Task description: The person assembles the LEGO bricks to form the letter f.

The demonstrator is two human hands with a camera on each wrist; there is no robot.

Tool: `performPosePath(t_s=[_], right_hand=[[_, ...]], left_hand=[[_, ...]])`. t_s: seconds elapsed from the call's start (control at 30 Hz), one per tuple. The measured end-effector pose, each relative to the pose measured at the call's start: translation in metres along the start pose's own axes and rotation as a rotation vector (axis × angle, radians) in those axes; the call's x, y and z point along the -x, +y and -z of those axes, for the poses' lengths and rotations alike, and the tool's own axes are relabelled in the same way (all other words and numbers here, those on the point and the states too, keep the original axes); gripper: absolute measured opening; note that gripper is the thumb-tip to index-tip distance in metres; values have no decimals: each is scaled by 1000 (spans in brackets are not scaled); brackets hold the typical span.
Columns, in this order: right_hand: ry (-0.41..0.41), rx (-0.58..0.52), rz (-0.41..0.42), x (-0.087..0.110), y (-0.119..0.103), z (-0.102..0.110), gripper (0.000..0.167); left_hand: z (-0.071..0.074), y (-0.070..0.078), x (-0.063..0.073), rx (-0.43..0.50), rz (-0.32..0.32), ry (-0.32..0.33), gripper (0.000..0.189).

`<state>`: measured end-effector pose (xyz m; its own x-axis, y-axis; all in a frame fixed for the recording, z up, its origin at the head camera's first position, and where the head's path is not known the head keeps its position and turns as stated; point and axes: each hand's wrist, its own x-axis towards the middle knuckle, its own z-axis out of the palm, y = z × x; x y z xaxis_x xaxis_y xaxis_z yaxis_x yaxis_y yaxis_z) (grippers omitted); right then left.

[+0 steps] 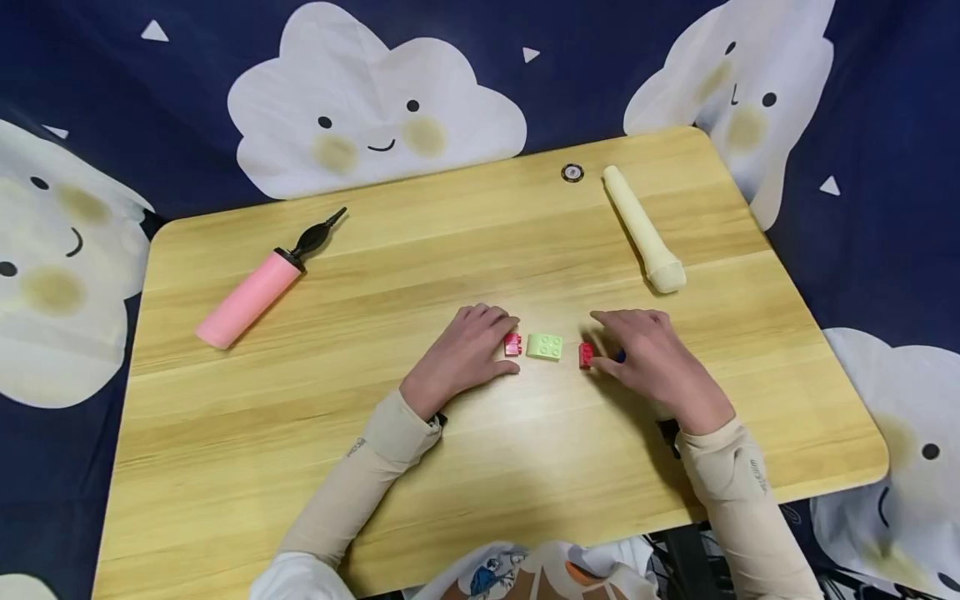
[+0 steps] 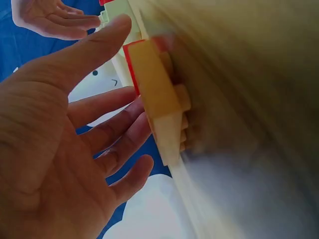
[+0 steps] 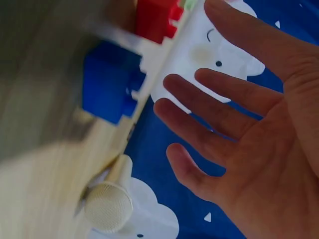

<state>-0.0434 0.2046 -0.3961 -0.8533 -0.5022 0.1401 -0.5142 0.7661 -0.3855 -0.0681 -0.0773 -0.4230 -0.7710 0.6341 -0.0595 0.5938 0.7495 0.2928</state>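
My left hand [image 1: 468, 346] is beside a red toy brick [image 1: 513, 344], thumb and fingers spread around it. An orange-yellow brick [image 2: 155, 82] stands in front of the fingers in the left wrist view; the head view hides it behind that hand. Between my hands lies a light green brick [image 1: 544, 347], studs up. Close to the thumb of my right hand [image 1: 648, 354] is another red brick [image 1: 586, 356]. A blue brick [image 3: 112, 82], mostly covered by the right hand from above, stands before its loosely spread fingers. Neither hand grips anything.
A pink hand pump [image 1: 251, 300] with a black nozzle lies on the left of the wooden table [image 1: 262, 467]. At the back right are a cream microphone [image 1: 641, 225] and a small round black-and-white disc [image 1: 572, 172]. Cloud-printed blue cloth surrounds the table.
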Motion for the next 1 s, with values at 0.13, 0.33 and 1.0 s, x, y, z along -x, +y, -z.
performPosePath(t_s=[0.13,0.33,1.0], right_hand=[[-33,26,5,-2,-4,-8,61],[-105,52,-39,-2,-7,-15,48],[-3,79,98,-8,-12,-6,28]], left_hand=[[-1,0,-3,-26,-12,-2,54],[-2,1,-7,-33,-5,-22,43],[4,3,-4,320,-21,12,29]])
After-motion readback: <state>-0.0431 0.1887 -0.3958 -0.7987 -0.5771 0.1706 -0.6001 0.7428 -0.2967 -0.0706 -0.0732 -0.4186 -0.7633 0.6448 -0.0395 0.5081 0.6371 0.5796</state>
